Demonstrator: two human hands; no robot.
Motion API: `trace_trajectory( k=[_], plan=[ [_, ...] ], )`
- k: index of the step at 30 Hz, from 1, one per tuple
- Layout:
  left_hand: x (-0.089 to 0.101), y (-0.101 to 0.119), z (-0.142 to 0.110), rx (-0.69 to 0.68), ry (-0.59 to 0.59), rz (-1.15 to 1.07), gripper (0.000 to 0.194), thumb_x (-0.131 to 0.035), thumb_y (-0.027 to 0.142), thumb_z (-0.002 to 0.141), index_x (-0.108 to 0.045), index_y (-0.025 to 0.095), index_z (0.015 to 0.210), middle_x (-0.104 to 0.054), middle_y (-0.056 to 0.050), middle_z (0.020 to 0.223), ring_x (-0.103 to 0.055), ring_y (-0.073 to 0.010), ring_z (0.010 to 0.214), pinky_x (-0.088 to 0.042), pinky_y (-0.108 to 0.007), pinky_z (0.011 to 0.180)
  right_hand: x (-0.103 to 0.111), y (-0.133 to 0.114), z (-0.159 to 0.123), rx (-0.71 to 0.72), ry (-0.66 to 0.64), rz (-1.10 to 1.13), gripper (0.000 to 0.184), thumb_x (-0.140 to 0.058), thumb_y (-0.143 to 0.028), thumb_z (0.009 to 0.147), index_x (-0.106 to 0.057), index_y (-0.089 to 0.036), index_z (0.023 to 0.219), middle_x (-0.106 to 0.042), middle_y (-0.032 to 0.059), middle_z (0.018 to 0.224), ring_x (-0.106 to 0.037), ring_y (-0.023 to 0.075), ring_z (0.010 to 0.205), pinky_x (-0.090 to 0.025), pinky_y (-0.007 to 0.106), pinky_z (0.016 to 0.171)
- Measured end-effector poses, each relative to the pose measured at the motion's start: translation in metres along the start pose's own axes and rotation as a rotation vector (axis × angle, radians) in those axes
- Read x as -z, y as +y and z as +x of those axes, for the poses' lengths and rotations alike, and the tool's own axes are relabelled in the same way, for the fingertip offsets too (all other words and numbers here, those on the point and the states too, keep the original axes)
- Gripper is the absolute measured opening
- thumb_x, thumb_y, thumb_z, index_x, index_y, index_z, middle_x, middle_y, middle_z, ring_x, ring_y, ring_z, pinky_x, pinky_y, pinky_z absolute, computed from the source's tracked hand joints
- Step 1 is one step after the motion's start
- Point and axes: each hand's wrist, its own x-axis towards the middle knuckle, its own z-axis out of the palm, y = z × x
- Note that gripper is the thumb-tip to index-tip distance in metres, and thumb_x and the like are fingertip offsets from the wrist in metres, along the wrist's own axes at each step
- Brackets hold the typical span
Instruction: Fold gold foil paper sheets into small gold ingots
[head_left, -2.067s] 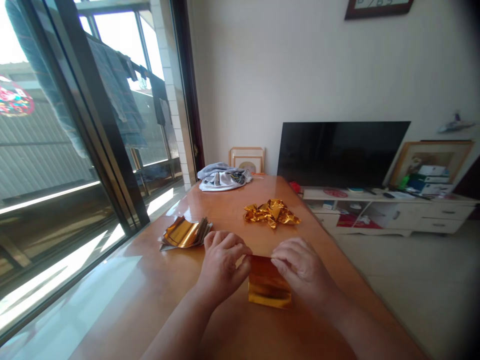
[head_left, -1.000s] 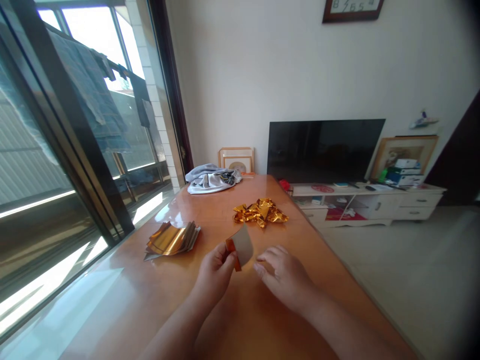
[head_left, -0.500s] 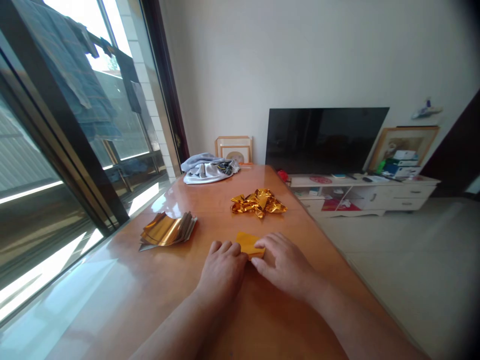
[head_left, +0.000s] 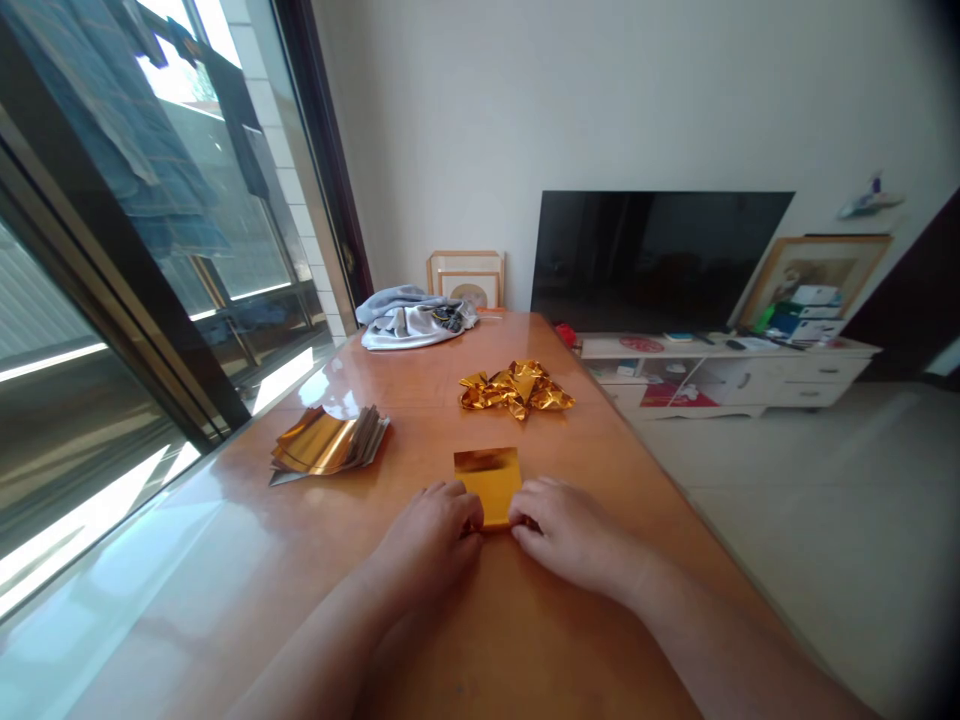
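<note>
A sheet of gold foil paper [head_left: 491,490] lies on the wooden table between my hands, its near edge turned up in a narrow fold. My left hand [head_left: 442,520] pinches the near left corner, fingers curled over it. At the near right corner, my right hand [head_left: 551,520] grips the sheet between thumb and fingers. Beyond the sheet sits a cluster of folded gold foil pieces [head_left: 517,388]. To the left rests a fanned stack of gold foil paper [head_left: 326,442], curled upward.
The glossy wooden table [head_left: 420,420] runs away from me, with its right edge above a tiled floor. Grey cloth [head_left: 416,318] is heaped at its far end near framed pictures [head_left: 469,280]. A TV [head_left: 660,260] stands on a white cabinet [head_left: 757,375]. Glass doors [head_left: 187,300] line the left.
The foil sheet now lies straighter and shows more of its surface. My hands have moved apart to its two near corners, both closed on it. The view has shifted slightly.
</note>
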Motion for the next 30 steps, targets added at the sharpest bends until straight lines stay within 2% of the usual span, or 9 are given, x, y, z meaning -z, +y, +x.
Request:
trace_trajectory(
  k=[5, 9, 17, 23, 30],
  plan=[
    [0.001, -0.008, -0.002, 0.012, -0.018, -0.056, 0.022, -0.053, 0.007, 0.077, -0.068, 0.023, 0.078, -0.065, -0.003, 0.085, -0.061, -0.0188, 0.081, -0.042, -0.027, 0.072, 0.001, 0.004, 0.001, 0.001, -0.033, 0.073, 0.014, -0.061, -0.019, 0.088, -0.073, -0.024, 0.084, -0.068, 0.0020, 0.086, -0.062, 0.0172, 0.082, -0.042, 0.027, 0.072],
    [0.000, -0.011, -0.002, 0.031, -0.014, -0.101, 0.019, -0.053, 0.011, 0.080, -0.069, 0.022, 0.081, -0.067, -0.003, 0.087, -0.062, -0.0185, 0.082, -0.043, -0.027, 0.071, -0.003, 0.009, 0.004, 0.005, -0.025, 0.130, 0.020, -0.058, -0.020, 0.091, -0.073, -0.023, 0.080, -0.067, 0.0022, 0.082, -0.061, 0.0169, 0.080, -0.043, 0.027, 0.071],
    [-0.007, -0.022, 0.004, 0.186, 0.005, -0.188, 0.009, -0.054, 0.020, 0.083, -0.063, 0.021, 0.083, -0.069, -0.002, 0.084, -0.061, -0.0176, 0.076, -0.040, -0.025, 0.064, -0.020, 0.018, 0.011, -0.168, 0.052, 0.293, 0.011, -0.060, -0.022, 0.088, -0.067, -0.021, 0.079, -0.069, 0.0006, 0.082, -0.062, 0.0159, 0.076, -0.042, 0.025, 0.066],
    [-0.011, -0.026, 0.007, 0.209, 0.029, -0.187, 0.009, -0.055, 0.020, 0.081, -0.064, 0.021, 0.080, -0.069, -0.001, 0.081, -0.060, -0.0172, 0.074, -0.038, -0.025, 0.062, -0.027, 0.022, 0.012, -0.221, 0.071, 0.292, 0.010, -0.061, -0.026, 0.085, -0.066, -0.021, 0.078, -0.068, -0.0003, 0.079, -0.060, 0.0153, 0.071, -0.040, 0.025, 0.062],
    [-0.006, -0.026, 0.008, 0.212, 0.000, -0.228, 0.013, -0.055, 0.020, 0.078, -0.068, 0.020, 0.079, -0.070, -0.003, 0.082, -0.061, -0.0182, 0.075, -0.041, -0.025, 0.063, -0.027, 0.024, 0.014, -0.238, 0.044, 0.284, 0.011, -0.061, -0.025, 0.085, -0.069, -0.021, 0.079, -0.068, 0.0008, 0.080, -0.061, 0.0156, 0.072, -0.041, 0.025, 0.062]
  ],
)
